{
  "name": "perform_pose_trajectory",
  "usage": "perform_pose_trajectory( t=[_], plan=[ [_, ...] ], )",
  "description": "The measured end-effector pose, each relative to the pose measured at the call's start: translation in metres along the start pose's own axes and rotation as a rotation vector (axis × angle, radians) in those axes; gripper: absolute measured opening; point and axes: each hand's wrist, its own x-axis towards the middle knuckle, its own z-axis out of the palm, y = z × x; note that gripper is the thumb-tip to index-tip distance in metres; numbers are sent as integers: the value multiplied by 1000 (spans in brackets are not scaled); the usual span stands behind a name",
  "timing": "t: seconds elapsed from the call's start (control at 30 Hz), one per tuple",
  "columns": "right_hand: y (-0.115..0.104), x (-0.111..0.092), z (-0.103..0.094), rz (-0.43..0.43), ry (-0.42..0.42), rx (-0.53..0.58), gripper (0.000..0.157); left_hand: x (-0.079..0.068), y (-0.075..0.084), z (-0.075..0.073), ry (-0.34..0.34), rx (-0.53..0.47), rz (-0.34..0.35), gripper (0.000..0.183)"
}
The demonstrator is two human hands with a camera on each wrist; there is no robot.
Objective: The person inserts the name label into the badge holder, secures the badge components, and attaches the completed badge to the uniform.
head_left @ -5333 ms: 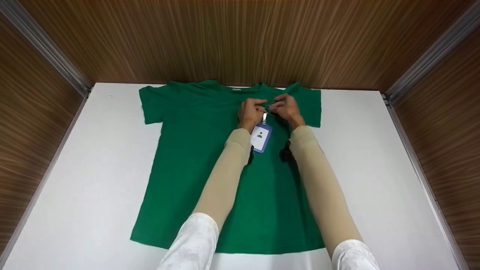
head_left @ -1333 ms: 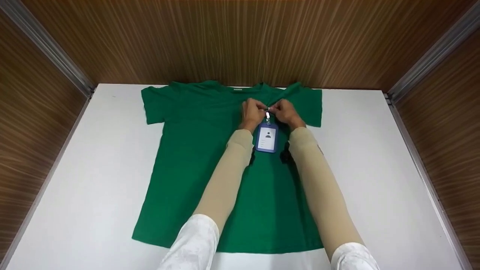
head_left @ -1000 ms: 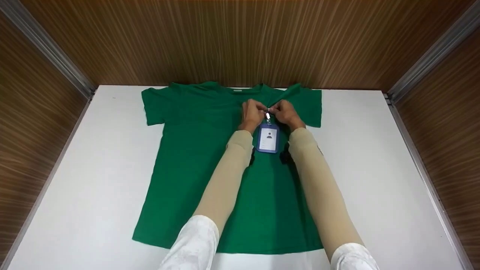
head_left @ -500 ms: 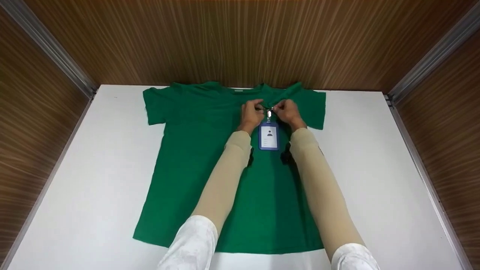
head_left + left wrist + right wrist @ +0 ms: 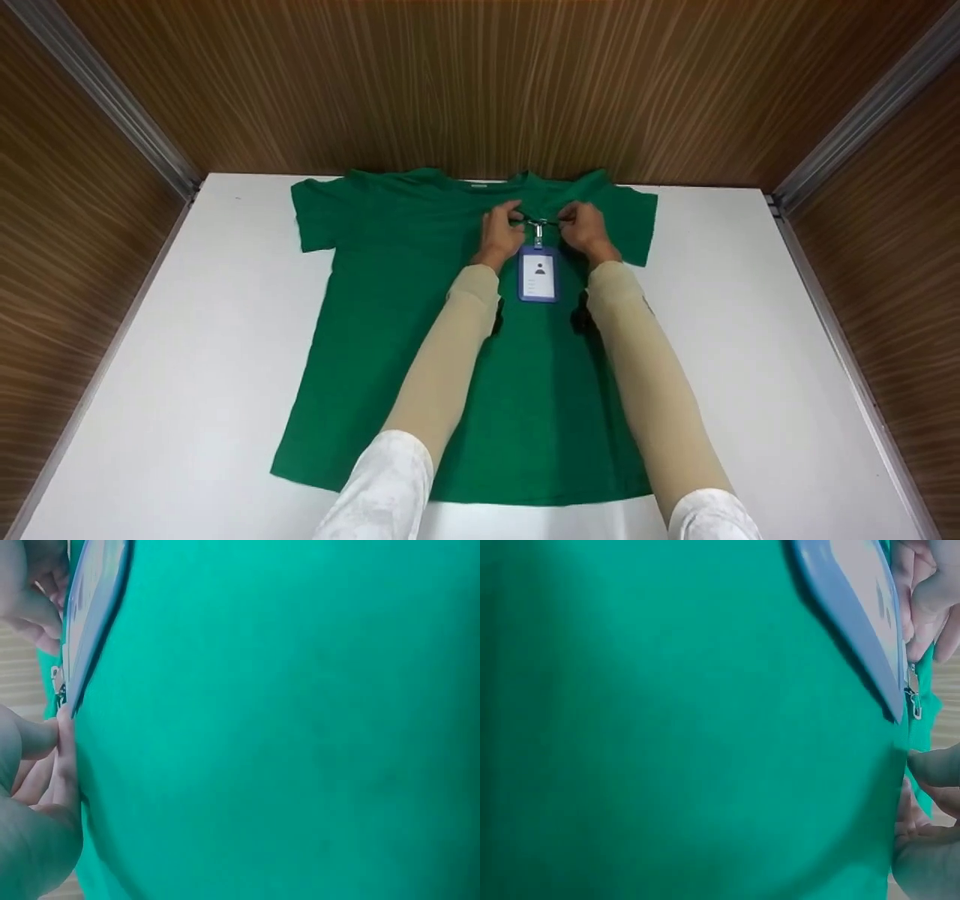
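Note:
A green T-shirt [image 5: 427,337] lies spread on the white table, neckline toward the back wall. On its chest, right of centre, rests an ID badge [image 5: 538,276] with a blue frame and white card. A metal clip [image 5: 538,234] joins the badge to a small safety pin [image 5: 917,705] at the fabric. Left of the clip, my left hand [image 5: 501,232] pinches a fold of the shirt between thumb and finger. My right hand [image 5: 587,229] pinches the shirt on the clip's other side. A dark crease runs between both hands; part of the fabric within the fingers is hidden.
Brown wood-grain panels [image 5: 480,82] enclose the table [image 5: 172,360] at the back and both sides. Metal rails [image 5: 105,97] run along the corners. Dark wrist cameras [image 5: 581,313] sit at the inner side of each wrist, above the shirt.
My right hand has moved right, away from the clip, widening the gap between the hands. Clip and pin are now more exposed. The badge, tilted and partly covered earlier, hangs straight.

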Motion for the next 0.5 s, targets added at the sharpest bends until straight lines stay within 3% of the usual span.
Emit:
perform_pose_trajectory(
  t=[0.33, 0.5],
  plan=[
    [8, -4, 3, -8, -53, 8, 34, 1, -14, -5, 49, 45, -46, 49],
    [13, -11, -2, -23, -54, 32, 34, -5, -14, -11, 24, 37, -39, 48]
  ],
)
